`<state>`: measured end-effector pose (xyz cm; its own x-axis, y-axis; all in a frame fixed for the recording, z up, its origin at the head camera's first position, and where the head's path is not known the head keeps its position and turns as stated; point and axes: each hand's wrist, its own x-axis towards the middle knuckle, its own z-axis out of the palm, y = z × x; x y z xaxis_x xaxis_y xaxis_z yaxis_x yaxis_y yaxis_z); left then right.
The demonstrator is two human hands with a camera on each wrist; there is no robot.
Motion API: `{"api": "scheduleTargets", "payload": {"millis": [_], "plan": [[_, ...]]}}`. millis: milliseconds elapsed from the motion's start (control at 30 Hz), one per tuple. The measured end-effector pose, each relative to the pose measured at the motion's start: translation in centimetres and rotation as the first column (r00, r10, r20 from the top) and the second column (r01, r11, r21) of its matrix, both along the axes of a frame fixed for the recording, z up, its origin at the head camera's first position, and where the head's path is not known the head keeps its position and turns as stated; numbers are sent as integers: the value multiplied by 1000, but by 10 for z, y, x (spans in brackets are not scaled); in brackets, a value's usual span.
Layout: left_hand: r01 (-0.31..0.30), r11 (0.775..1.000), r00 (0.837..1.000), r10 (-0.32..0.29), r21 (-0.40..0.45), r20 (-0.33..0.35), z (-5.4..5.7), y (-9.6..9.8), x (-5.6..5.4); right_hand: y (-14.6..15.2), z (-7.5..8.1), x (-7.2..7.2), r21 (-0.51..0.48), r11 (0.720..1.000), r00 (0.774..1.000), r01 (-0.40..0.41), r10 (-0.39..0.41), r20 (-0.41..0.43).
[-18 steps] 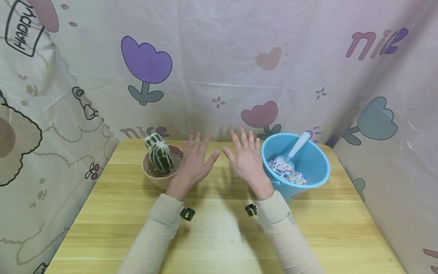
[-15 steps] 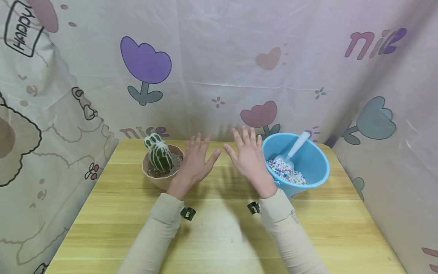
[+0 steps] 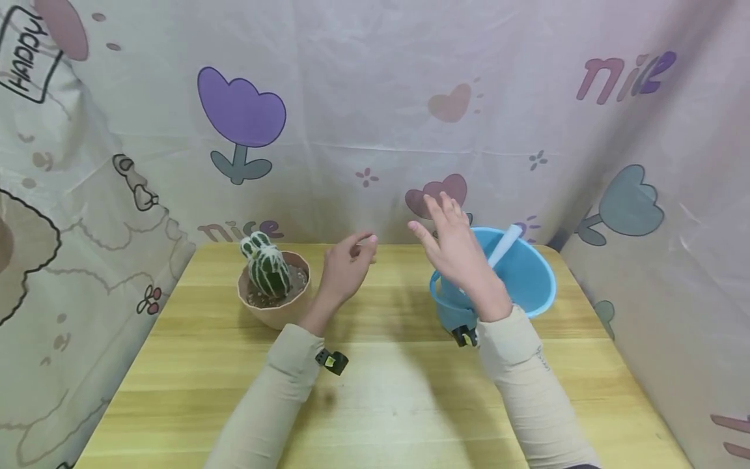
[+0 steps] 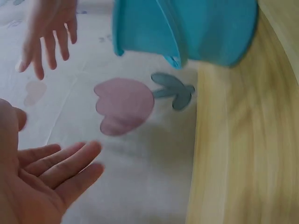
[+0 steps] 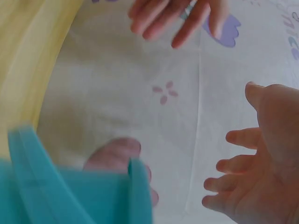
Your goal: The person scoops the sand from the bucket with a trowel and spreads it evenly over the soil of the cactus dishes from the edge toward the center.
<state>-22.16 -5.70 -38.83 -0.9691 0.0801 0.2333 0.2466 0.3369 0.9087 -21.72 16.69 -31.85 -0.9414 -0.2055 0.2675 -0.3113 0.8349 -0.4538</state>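
Note:
My left hand [image 3: 346, 268] hovers just right of a terracotta-coloured pot [image 3: 280, 317], its fingers loosely bent and holding nothing. A green cactus [image 3: 268, 273] with white threads grows in the pot's gravelly soil. My right hand [image 3: 459, 255] is raised over the near-left rim of a light blue bucket [image 3: 536, 277], fingers spread, holding nothing. In the bucket leans a scoop with a pale handle [image 3: 506, 245]; its lower end is hidden behind my hand. The right wrist view shows my right palm [image 5: 275, 154] beside the bucket [image 5: 93, 191], with the fingers apart from it.
Pot and bucket stand toward the back of a light wooden table [image 3: 375, 391]. A printed cloth [image 3: 351, 85] hangs right behind its back edge and along both sides. A small black camera [image 3: 332, 361] is strapped at my left wrist.
My right hand has risen and moved right, now covering the bucket's colourful beads. My left hand has shifted slightly right and its fingers have bent. The head view has turned a little.

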Motion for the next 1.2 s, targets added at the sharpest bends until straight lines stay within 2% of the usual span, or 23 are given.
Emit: {"api": "scheduleTargets", "payload": {"millis": [67,133,267,433,633,800,1100,1200], "plan": [[42,995,996,-49,96,71,2,6,-1,10,5,-4,-15,1000,1000,-2,2,7],[94,980,982,-120,178,143,3,11,-2,19,9,-8,-30,1000,1000,0,0,14],[158,942,932,-241,295,271,2,19,-5,37,14,-15,-62,998,1000,7,-8,-8],[156,887,868,-333,434,368,2,34,-9,58,18,-20,-70,997,998,45,-48,-51],[190,856,826,-404,481,393,1,50,-10,80,19,-21,-110,988,994,108,-110,-15],[211,829,798,-452,518,398,-2,60,-10,97,15,-19,-200,970,991,136,-136,13],[193,794,775,-484,577,407,-7,74,-10,119,12,-17,-354,902,968,248,-220,119],[194,787,764,-496,586,413,-7,78,-10,126,12,-16,-407,863,953,298,-248,173]]}}
